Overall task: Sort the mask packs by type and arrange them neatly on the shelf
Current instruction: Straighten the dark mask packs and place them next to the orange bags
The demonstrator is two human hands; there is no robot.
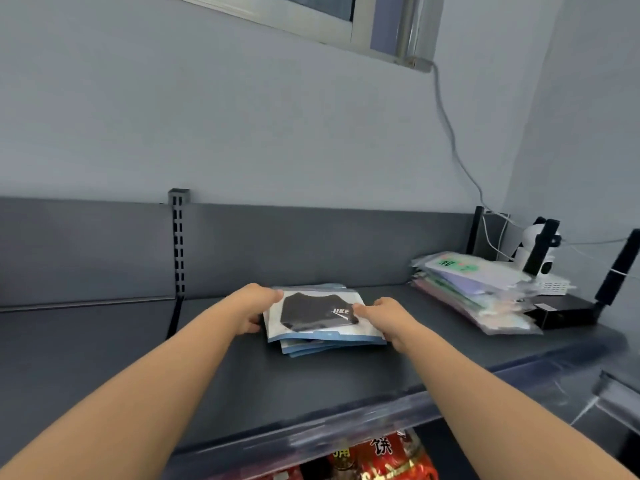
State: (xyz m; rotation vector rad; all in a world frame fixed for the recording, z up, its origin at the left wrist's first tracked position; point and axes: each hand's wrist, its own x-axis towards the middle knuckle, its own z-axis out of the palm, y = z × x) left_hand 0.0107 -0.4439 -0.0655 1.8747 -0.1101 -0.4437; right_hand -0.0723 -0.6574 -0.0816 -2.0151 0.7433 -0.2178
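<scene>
A small stack of blue-edged mask packs (323, 336) lies on the dark grey shelf (104, 358), the top pack showing a black mask with white lettering. My left hand (251, 308) grips the stack's left side, thumb on top. My right hand (384, 318) grips its right side, thumb on the top pack. Further right, a taller, untidy stack of mixed pastel mask packs (474, 289) in clear bags rests near the shelf's back corner.
A white camera (535, 249) and a black router (568, 311) with upright antennas stand at the shelf's right end, with white cables running up the wall. A slotted shelf upright (178, 251) sits at back left. Red snack packets (381, 459) show on the shelf below.
</scene>
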